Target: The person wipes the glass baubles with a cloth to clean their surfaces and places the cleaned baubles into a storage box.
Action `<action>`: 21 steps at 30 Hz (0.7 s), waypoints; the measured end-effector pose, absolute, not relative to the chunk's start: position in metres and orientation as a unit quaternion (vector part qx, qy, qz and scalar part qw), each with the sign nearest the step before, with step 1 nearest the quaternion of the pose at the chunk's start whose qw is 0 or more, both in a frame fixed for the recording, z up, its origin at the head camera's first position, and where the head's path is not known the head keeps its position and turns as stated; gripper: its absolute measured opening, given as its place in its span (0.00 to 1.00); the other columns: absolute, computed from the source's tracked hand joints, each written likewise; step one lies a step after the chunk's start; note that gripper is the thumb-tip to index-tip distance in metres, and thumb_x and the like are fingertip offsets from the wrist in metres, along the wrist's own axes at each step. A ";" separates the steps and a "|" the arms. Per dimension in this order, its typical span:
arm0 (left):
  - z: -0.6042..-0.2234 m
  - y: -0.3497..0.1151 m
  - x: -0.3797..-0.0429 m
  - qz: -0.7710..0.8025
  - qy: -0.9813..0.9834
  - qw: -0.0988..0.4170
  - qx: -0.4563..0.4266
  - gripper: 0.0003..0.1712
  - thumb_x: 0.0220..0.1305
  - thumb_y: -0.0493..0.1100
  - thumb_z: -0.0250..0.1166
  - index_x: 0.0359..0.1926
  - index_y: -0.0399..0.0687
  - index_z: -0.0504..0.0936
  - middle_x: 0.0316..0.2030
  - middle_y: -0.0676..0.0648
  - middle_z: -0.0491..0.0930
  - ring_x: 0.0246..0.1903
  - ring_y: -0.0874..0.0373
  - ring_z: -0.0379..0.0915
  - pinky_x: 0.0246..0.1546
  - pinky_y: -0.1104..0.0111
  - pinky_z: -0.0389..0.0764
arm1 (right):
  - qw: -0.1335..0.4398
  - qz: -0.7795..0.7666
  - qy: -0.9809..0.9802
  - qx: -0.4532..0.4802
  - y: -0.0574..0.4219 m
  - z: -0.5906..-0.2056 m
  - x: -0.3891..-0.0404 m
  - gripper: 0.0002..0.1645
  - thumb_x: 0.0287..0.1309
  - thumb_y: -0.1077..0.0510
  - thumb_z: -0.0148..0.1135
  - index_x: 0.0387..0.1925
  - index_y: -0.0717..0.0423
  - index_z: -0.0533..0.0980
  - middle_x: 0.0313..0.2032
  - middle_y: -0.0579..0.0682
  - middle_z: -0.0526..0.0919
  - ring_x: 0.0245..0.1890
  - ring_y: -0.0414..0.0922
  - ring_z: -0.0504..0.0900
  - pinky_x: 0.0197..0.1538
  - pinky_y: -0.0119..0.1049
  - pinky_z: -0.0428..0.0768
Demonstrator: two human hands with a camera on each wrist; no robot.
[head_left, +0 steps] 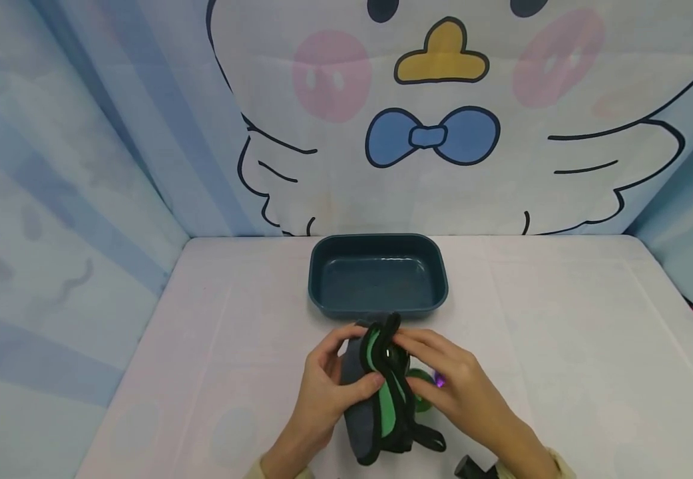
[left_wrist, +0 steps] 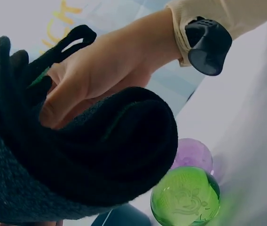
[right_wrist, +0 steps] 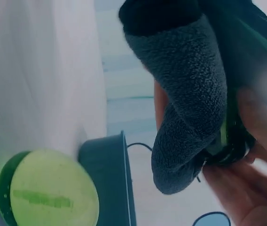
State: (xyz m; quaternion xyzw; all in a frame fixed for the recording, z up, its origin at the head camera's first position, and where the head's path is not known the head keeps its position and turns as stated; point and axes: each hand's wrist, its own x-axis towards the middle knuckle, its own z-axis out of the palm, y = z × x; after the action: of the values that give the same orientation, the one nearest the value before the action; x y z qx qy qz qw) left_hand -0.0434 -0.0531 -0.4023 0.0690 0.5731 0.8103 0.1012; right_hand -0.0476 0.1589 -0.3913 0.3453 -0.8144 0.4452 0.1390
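Observation:
My left hand grips a thick folded cloth, fuzzy grey with black edging, green bands and a black loop. At the cloth's right side is my right hand. In the right wrist view, its thumb and fingers pinch a shiny dark green see-through piece against the folds; most of that piece is hidden. Beside the right hand, a see-through green round thing with a raised pattern stands on the table, touching or close to a purple one.
A dark blue rectangular tub stands at the back middle of the pale covered table. Behind it hangs a cloth backdrop with a cartoon bird, and blue curtains close the left side. A black device sits on the right wrist.

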 end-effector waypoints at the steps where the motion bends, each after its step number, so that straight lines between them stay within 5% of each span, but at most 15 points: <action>1: -0.402 -0.053 -0.044 0.810 0.574 0.101 0.070 0.31 0.52 0.33 0.74 0.59 0.40 0.75 0.58 0.42 0.73 0.54 0.49 0.73 0.53 0.65 0.82 | 0.123 0.456 -0.818 0.328 0.159 -0.391 -0.047 0.29 0.60 0.61 0.68 0.63 0.59 0.75 0.56 0.53 0.81 0.55 0.43 0.81 0.52 0.28 0.82; 6: -0.403 -0.055 -0.045 0.810 0.574 0.104 0.065 0.30 0.53 0.33 0.74 0.58 0.40 0.75 0.58 0.45 0.74 0.62 0.52 0.65 0.60 0.68 0.76 | 0.063 0.495 -0.827 0.257 0.157 -0.391 -0.045 0.30 0.56 0.64 0.70 0.61 0.56 0.76 0.56 0.50 0.82 0.56 0.40 0.80 0.48 0.35 0.85; 12: -0.402 -0.057 -0.046 0.815 0.566 0.110 0.061 0.31 0.54 0.34 0.74 0.59 0.40 0.75 0.57 0.44 0.73 0.56 0.50 0.71 0.54 0.65 0.81 | 0.065 0.503 -0.820 0.265 0.157 -0.391 -0.045 0.32 0.53 0.66 0.72 0.62 0.57 0.75 0.59 0.52 0.80 0.60 0.37 0.77 0.50 0.35 0.85; 21: -0.402 -0.056 -0.046 0.816 0.566 0.105 0.060 0.31 0.52 0.32 0.74 0.58 0.40 0.75 0.59 0.44 0.71 0.62 0.51 0.65 0.59 0.67 0.77 | 0.061 0.527 -0.791 0.305 0.161 -0.386 -0.048 0.39 0.46 0.72 0.75 0.62 0.56 0.75 0.59 0.54 0.78 0.61 0.37 0.76 0.56 0.30 0.80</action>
State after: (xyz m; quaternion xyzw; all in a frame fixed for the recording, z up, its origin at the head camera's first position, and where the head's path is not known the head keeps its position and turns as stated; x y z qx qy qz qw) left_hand -0.0464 -0.0555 -0.4023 0.0598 0.5660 0.8155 0.1048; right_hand -0.0477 0.1606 -0.3857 0.3046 -0.7908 0.5274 0.0613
